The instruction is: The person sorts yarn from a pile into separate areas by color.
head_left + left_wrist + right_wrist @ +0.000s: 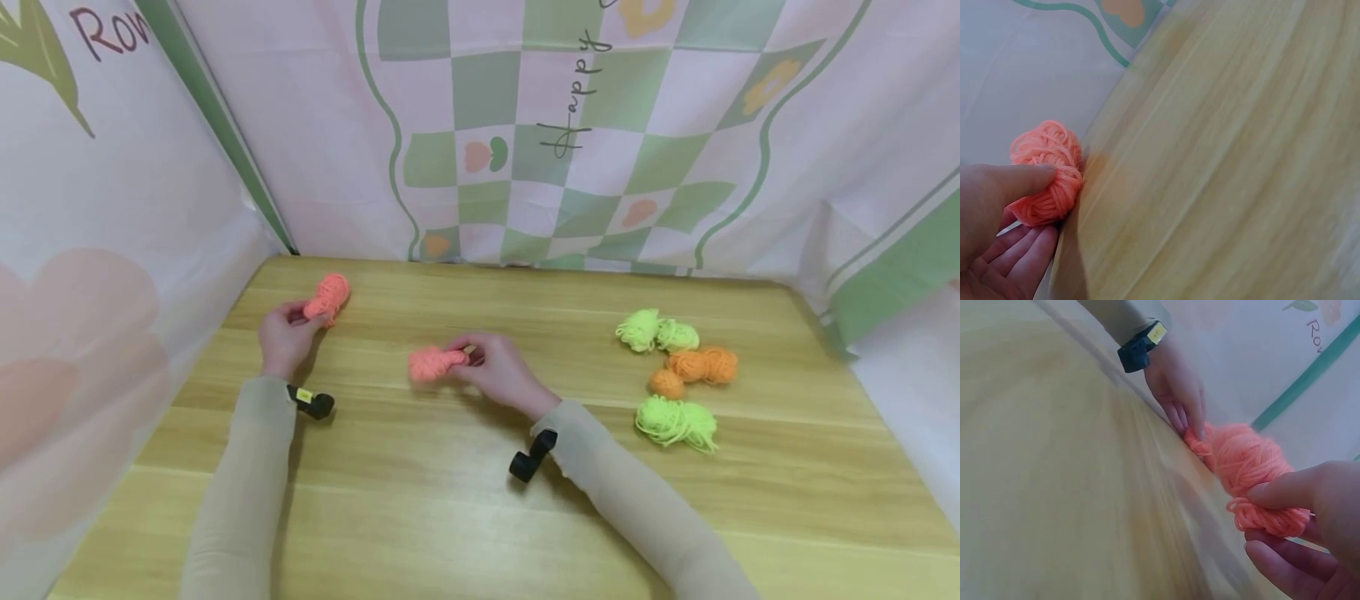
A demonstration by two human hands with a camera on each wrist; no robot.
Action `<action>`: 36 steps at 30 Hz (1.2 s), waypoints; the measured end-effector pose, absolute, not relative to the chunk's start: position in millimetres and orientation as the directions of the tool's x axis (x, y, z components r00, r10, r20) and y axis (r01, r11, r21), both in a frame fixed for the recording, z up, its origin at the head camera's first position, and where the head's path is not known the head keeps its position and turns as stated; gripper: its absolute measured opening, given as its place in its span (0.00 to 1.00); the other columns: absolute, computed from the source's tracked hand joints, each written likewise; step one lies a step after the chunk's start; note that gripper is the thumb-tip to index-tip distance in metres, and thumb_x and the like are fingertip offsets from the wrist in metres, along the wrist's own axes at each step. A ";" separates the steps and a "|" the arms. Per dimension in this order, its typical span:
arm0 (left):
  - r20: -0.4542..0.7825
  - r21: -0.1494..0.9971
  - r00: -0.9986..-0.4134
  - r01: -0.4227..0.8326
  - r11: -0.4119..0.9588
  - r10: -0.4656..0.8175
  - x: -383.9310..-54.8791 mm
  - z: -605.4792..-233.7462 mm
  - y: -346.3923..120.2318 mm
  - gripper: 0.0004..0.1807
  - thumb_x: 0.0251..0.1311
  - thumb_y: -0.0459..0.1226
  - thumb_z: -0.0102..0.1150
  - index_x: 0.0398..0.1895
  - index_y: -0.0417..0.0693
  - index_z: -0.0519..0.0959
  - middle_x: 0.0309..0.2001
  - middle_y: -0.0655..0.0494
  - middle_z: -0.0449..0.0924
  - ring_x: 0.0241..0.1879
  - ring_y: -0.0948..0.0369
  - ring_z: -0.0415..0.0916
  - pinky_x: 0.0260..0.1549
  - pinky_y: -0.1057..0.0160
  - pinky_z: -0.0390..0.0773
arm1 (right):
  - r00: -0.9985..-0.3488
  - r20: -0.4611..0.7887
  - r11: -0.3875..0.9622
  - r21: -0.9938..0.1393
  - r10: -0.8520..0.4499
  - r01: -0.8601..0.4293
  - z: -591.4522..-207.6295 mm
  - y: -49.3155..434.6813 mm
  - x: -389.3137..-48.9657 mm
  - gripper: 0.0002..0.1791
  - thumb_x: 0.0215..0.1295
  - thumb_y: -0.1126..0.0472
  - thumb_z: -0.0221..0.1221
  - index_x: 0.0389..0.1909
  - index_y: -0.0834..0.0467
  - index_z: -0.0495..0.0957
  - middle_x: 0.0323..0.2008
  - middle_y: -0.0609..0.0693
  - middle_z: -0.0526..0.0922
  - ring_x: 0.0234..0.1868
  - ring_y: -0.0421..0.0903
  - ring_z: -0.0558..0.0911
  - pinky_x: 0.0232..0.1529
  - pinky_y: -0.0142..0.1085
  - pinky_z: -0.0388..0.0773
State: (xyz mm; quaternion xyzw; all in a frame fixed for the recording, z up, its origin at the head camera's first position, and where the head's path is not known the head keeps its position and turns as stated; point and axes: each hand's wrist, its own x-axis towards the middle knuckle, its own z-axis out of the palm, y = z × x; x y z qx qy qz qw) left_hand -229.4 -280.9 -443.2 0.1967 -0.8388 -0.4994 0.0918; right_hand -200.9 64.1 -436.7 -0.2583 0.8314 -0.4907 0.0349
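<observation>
At the table's far left, a coral yarn bundle [330, 297] is pinched by my left hand [288, 337]. The left wrist view shows the thumb across that yarn bundle [1054, 147] and the other fingers beneath it. Near the middle of the table, my right hand [498, 371] grips a second coral yarn bundle [431, 365] by its narrower end. In the right wrist view this yarn bundle [1250, 459] sits between thumb and fingers, its bulk pointing away from the palm. Behind it the left hand [1179, 390] also appears, with part of its own yarn.
On the right of the wooden table [450, 517] lie a yellow-green yarn bundle [656, 331], an orange yarn bundle [702, 367] with a small orange ball [667, 384], and another yellow-green bundle [677, 423]. A printed curtain [322, 167] stands along the back and sides.
</observation>
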 end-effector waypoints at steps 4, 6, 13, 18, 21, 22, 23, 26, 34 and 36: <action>-0.031 0.874 -0.908 -0.228 0.429 -0.418 -229.9 -444.0 -281.4 0.27 0.66 0.40 0.68 0.64 0.37 0.76 0.57 0.41 0.78 0.55 0.50 0.75 0.58 0.55 0.76 | -0.874 0.170 0.374 -0.854 -0.455 -0.361 -434.5 57.3 -210.4 0.13 0.61 0.64 0.72 0.47 0.58 0.86 0.44 0.48 0.86 0.36 0.43 0.84 0.38 0.36 0.83; -0.029 0.872 -0.909 -0.226 0.434 -0.416 -230.1 -445.0 -282.2 0.27 0.65 0.40 0.69 0.64 0.37 0.76 0.57 0.41 0.78 0.55 0.50 0.76 0.58 0.56 0.76 | -0.875 0.164 0.363 -0.863 -0.455 -0.351 -433.7 53.3 -214.7 0.14 0.60 0.64 0.72 0.47 0.58 0.86 0.44 0.48 0.86 0.36 0.44 0.84 0.38 0.36 0.83; -0.022 0.873 -0.907 -0.222 0.435 -0.420 -228.1 -446.3 -283.4 0.28 0.65 0.41 0.69 0.64 0.36 0.76 0.56 0.41 0.78 0.54 0.51 0.76 0.57 0.56 0.76 | -0.872 0.160 0.322 -0.886 -0.463 -0.334 -431.7 41.8 -221.3 0.14 0.59 0.66 0.71 0.47 0.58 0.86 0.44 0.48 0.86 0.35 0.45 0.84 0.37 0.37 0.83; -0.018 0.873 -0.910 -0.217 0.437 -0.415 -228.0 -444.6 -282.5 0.28 0.65 0.41 0.69 0.64 0.36 0.76 0.56 0.41 0.78 0.55 0.51 0.76 0.57 0.57 0.76 | -0.874 0.154 0.294 -0.903 -0.460 -0.314 -432.4 41.4 -221.6 0.14 0.59 0.69 0.70 0.47 0.59 0.86 0.44 0.49 0.86 0.34 0.45 0.84 0.36 0.36 0.83; -0.020 0.871 -0.912 -0.217 0.441 -0.410 -228.7 -444.1 -281.3 0.28 0.65 0.41 0.69 0.64 0.36 0.76 0.57 0.41 0.78 0.55 0.51 0.76 0.57 0.58 0.76 | -0.877 0.155 0.290 -0.906 -0.455 -0.310 -434.6 43.2 -221.6 0.14 0.59 0.70 0.70 0.47 0.59 0.86 0.44 0.49 0.86 0.33 0.45 0.84 0.34 0.36 0.82; -0.019 0.871 -0.913 -0.216 0.442 -0.408 -228.6 -443.8 -281.1 0.28 0.65 0.41 0.69 0.64 0.36 0.76 0.57 0.41 0.78 0.55 0.51 0.76 0.57 0.57 0.76 | -0.878 0.155 0.291 -0.905 -0.453 -0.310 -435.9 43.4 -222.0 0.15 0.59 0.70 0.70 0.47 0.59 0.86 0.45 0.49 0.86 0.33 0.45 0.84 0.33 0.36 0.82; -0.016 0.870 -0.913 -0.214 0.445 -0.408 -228.7 -443.6 -281.1 0.28 0.65 0.41 0.69 0.64 0.36 0.76 0.57 0.40 0.78 0.55 0.51 0.76 0.57 0.57 0.76 | -0.879 0.153 0.295 -0.904 -0.452 -0.309 -437.2 43.5 -222.4 0.15 0.59 0.69 0.70 0.47 0.59 0.86 0.45 0.49 0.86 0.33 0.45 0.84 0.32 0.36 0.82; -0.008 0.870 -0.914 -0.206 0.447 -0.405 -228.7 -444.1 -281.2 0.28 0.65 0.40 0.69 0.64 0.36 0.76 0.57 0.40 0.78 0.55 0.50 0.76 0.57 0.57 0.76 | -0.889 0.134 0.318 -0.902 -0.439 -0.293 -440.1 43.2 -223.1 0.15 0.59 0.68 0.71 0.47 0.58 0.86 0.45 0.48 0.85 0.34 0.45 0.84 0.30 0.36 0.82; 0.010 0.872 -0.913 -0.191 0.450 -0.407 -227.1 -444.3 -281.1 0.26 0.65 0.39 0.69 0.63 0.36 0.77 0.56 0.41 0.79 0.54 0.51 0.77 0.56 0.58 0.77 | -0.911 0.094 0.343 -0.907 -0.401 -0.245 -440.1 32.3 -226.1 0.15 0.58 0.63 0.74 0.47 0.56 0.87 0.44 0.47 0.86 0.32 0.44 0.83 0.24 0.34 0.78; 0.010 0.871 -0.913 -0.192 0.452 -0.408 -227.2 -444.6 -281.5 0.26 0.65 0.40 0.69 0.63 0.36 0.77 0.56 0.41 0.78 0.55 0.51 0.77 0.57 0.57 0.77 | -0.909 0.094 0.333 -0.911 -0.406 -0.243 -439.8 29.0 -227.3 0.15 0.58 0.62 0.74 0.47 0.56 0.87 0.44 0.47 0.86 0.32 0.44 0.84 0.24 0.34 0.78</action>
